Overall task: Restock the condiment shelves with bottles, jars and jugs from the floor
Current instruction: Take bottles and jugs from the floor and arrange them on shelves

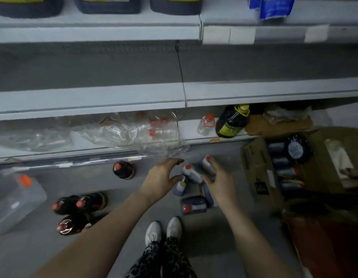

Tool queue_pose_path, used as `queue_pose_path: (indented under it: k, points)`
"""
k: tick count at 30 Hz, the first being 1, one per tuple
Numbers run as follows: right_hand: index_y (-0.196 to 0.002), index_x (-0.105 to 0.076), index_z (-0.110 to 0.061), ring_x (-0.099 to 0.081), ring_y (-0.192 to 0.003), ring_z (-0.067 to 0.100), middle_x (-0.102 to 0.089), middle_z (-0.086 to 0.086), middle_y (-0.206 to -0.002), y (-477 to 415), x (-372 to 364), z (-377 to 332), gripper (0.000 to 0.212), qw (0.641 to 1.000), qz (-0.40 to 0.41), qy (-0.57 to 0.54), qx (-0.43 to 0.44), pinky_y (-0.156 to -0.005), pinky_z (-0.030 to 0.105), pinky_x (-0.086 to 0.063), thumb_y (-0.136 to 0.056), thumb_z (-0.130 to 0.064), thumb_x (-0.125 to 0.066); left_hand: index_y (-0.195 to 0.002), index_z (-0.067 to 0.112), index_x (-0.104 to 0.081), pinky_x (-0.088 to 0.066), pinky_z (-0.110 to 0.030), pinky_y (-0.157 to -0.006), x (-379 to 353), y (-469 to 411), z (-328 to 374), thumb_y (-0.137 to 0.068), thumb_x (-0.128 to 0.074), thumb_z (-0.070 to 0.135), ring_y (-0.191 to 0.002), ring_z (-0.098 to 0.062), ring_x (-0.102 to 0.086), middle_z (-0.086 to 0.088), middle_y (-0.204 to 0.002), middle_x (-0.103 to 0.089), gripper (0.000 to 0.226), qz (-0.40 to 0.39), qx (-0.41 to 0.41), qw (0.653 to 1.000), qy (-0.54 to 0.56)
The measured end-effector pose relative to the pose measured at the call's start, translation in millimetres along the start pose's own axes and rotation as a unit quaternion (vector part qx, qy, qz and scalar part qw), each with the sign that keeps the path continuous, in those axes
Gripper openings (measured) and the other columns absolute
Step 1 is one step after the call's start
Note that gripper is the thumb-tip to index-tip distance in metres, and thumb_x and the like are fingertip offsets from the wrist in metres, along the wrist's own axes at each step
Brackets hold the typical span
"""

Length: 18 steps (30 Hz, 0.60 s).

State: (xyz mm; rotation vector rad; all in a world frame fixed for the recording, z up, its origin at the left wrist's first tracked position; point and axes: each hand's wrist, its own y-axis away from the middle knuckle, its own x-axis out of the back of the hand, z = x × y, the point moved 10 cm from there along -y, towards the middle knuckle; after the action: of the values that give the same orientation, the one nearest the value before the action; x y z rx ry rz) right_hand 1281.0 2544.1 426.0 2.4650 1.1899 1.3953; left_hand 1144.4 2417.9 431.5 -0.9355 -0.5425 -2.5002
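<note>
Head view shows me my left hand (161, 177) spread open beside a floor cluster of small dark bottles (191, 184), while my right hand (218, 180) grips one red-capped bottle (207, 165).

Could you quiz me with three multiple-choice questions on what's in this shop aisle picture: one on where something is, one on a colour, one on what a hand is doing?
1. Where is the cardboard box?
A. on the top shelf
B. on the floor at the right
C. in the left hand

2. What colour is the cap of the clear jug on the floor at the left?
A. orange
B. green
C. black

3. What is the left hand doing?
A. holding a jug
B. open, reaching toward the small bottles
C. resting on a shelf

Answers: 1 B, it sits open on the floor; 2 A, the cap is orange; 3 B, its fingers are spread and empty.
</note>
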Motion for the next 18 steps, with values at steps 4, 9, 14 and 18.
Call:
queue_pose_path:
  k: [4, 9, 14, 18]
  points:
    - [-0.143, -0.051, -0.014, -0.058, -0.124, 0.028, -0.062, 0.01, -0.134, 3, -37, 56, 0.054, 0.999, -0.033, 0.013, -0.034, -0.091, 0.027, -0.041, -0.092, -0.016, -0.07, -0.138, 0.017, -0.054, -0.045, -0.03, -0.098, -53, -1, -31, -0.087, -0.073, 0.023, -0.121, -0.021, -0.056, -0.003, -0.136, -0.057, 0.055, -0.05, 0.009, 0.999, 0.012]
    - [-0.144, -0.049, -0.004, -0.059, -0.123, 0.034, -0.06, 0.017, -0.137, 3, -76, 113, 0.06, 0.997, -0.051, 0.015, -0.053, -0.096, 0.031, -0.04, -0.089, -0.008, -0.073, -0.142, 0.016, -0.049, -0.044, -0.033, -0.1, -113, -3, -71, -0.087, -0.074, 0.027, -0.125, -0.023, -0.054, -0.005, -0.14, -0.053, 0.062, -0.102, 0.029, 0.994, 0.023]
    - [-0.148, -0.046, -0.012, -0.061, -0.117, 0.033, -0.062, 0.013, -0.134, -7, -122, 187, 0.064, 0.993, -0.082, 0.028, -0.083, -0.084, 0.028, -0.044, -0.089, -0.008, -0.073, -0.145, 0.016, -0.045, -0.04, -0.03, -0.101, -184, -4, -119, -0.083, -0.078, 0.026, -0.128, -0.023, -0.051, -0.005, -0.142, -0.051, 0.071, -0.133, 0.053, 0.989, 0.038]
    - [-0.148, -0.045, -0.015, -0.06, -0.117, 0.034, -0.064, 0.012, -0.129, -22, -162, 252, 0.069, 0.988, -0.098, 0.034, -0.118, -0.078, 0.025, -0.039, -0.086, -0.007, -0.074, -0.15, 0.019, -0.035, -0.038, -0.029, -0.102, -244, -4, -161, -0.081, -0.079, 0.03, -0.13, -0.024, -0.049, -0.004, -0.146, -0.048, 0.083, -0.167, 0.067, 0.983, 0.021]
